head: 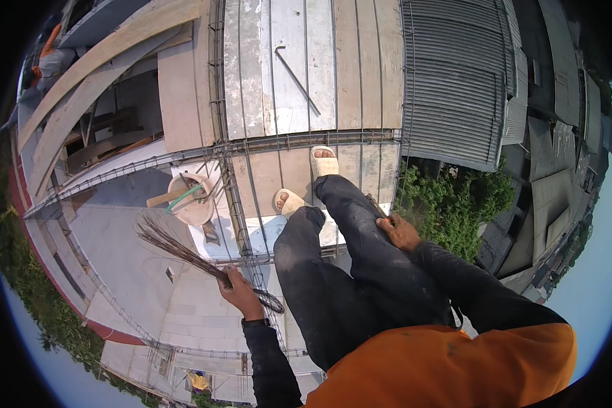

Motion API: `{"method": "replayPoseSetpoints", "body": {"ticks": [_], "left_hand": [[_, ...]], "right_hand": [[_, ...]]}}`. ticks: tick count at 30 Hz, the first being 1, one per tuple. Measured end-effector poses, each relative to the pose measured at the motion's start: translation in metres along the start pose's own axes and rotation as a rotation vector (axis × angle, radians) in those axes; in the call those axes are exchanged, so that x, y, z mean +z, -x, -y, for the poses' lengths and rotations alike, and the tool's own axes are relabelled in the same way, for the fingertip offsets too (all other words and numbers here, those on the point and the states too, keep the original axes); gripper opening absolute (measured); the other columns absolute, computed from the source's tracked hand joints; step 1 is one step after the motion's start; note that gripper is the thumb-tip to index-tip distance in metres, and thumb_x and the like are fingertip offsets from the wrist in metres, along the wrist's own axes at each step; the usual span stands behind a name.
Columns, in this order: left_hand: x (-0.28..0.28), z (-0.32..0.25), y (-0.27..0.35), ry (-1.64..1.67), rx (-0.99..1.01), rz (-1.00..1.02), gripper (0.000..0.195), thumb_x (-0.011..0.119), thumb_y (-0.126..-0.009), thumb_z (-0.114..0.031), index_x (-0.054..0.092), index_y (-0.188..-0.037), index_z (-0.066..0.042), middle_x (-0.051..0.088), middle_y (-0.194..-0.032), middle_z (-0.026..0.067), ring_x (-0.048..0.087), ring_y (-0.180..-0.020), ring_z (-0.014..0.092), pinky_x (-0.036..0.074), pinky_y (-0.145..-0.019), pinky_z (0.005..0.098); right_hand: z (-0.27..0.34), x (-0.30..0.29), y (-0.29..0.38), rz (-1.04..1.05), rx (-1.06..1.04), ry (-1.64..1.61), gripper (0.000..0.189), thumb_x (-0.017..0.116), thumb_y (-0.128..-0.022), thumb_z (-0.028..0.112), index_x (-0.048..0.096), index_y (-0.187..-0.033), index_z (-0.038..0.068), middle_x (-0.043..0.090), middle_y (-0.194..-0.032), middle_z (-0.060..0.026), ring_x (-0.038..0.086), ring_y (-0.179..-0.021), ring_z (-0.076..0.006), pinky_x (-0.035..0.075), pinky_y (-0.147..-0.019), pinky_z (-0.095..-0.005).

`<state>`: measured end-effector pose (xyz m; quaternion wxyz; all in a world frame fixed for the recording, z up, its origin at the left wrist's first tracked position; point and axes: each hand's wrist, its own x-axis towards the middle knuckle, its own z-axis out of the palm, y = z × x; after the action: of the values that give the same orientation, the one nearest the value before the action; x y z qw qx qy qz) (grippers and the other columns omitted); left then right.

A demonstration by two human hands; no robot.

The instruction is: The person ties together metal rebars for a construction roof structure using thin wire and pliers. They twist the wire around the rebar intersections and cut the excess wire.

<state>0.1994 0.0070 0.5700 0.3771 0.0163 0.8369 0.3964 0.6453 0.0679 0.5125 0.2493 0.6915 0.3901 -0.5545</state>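
Note:
My left hand (240, 291) is closed around a bundle of thin tie wire (176, 246), with its loose ends fanning out to the upper left and a looped end below the hand. At my right thigh, my right hand (402, 232) grips a hand tool (375, 205) whose handle shows some orange; its exact kind cannot be told. A pale bucket (198, 209) holding a wooden handle (166, 198), a green strip and other items stands left of my feet. Further up, a bent steel rod (298, 81) lies on the boards.
Rebar cages (285, 142) border the plywood deck (370, 61), and thin bars run across it. A drop with lower floors lies at left, beside curved planks (107, 56). Corrugated roofing (454, 76) and foliage (449, 204) are at right. Another person (56, 64) is at far upper left.

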Motion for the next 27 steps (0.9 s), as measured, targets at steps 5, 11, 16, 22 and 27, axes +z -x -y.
{"method": "replayPoseSetpoints", "body": {"ticks": [5,11,16,22,27], "left_hand": [[0.021,0.026,0.0,-0.123,-0.011,0.224,0.026,0.069,-0.106,-0.02,0.054,-0.086,-0.015,0.045,-0.071,-0.0095,0.035,-0.054,0.001,0.026,-0.047,0.0233],[0.034,0.056,-0.005,-0.299,0.032,0.424,0.025,0.071,-0.105,-0.019,0.058,-0.086,-0.01,0.046,-0.074,-0.0096,0.036,-0.063,0.002,0.03,-0.056,0.0245],[0.016,0.044,-0.033,-0.27,-0.007,0.508,0.025,0.071,-0.105,-0.017,0.06,-0.087,-0.003,0.055,-0.083,-0.0047,0.046,-0.078,0.006,0.041,-0.071,0.0286],[0.0,0.019,-0.078,-0.413,0.048,0.443,0.026,0.068,-0.104,-0.018,0.059,-0.085,-0.002,0.05,-0.077,-0.0047,0.041,-0.07,0.007,0.035,-0.062,0.0303],[0.003,0.011,-0.095,-0.468,0.125,0.494,0.027,0.068,-0.103,-0.019,0.059,-0.085,-0.002,0.052,-0.077,-0.0031,0.043,-0.072,0.009,0.038,-0.064,0.0328]], "right_hand": [[-0.02,0.016,0.005,0.013,-0.032,-0.016,0.093,0.045,-0.102,0.073,0.054,-0.146,-0.008,0.063,-0.139,-0.0332,0.062,-0.128,-0.0467,0.048,-0.11,-0.0496],[0.003,0.029,0.019,0.024,0.136,-0.108,0.096,0.045,-0.102,0.075,0.051,-0.147,-0.01,0.063,-0.138,-0.0342,0.062,-0.129,-0.0463,0.047,-0.11,-0.0503],[0.015,0.045,0.03,-0.037,0.126,-0.171,0.097,0.047,-0.101,0.076,0.054,-0.145,-0.01,0.065,-0.134,-0.0344,0.065,-0.125,-0.0469,0.048,-0.11,-0.0506],[0.031,0.048,0.041,-0.083,0.121,-0.348,0.094,0.052,-0.1,0.074,0.056,-0.144,-0.009,0.066,-0.133,-0.035,0.065,-0.126,-0.0459,0.048,-0.11,-0.0496],[0.001,0.06,0.035,-0.186,0.213,-0.521,0.089,0.059,-0.098,0.071,0.061,-0.141,-0.007,0.07,-0.13,-0.0298,0.07,-0.116,-0.0406,0.052,-0.105,-0.0464]]}}
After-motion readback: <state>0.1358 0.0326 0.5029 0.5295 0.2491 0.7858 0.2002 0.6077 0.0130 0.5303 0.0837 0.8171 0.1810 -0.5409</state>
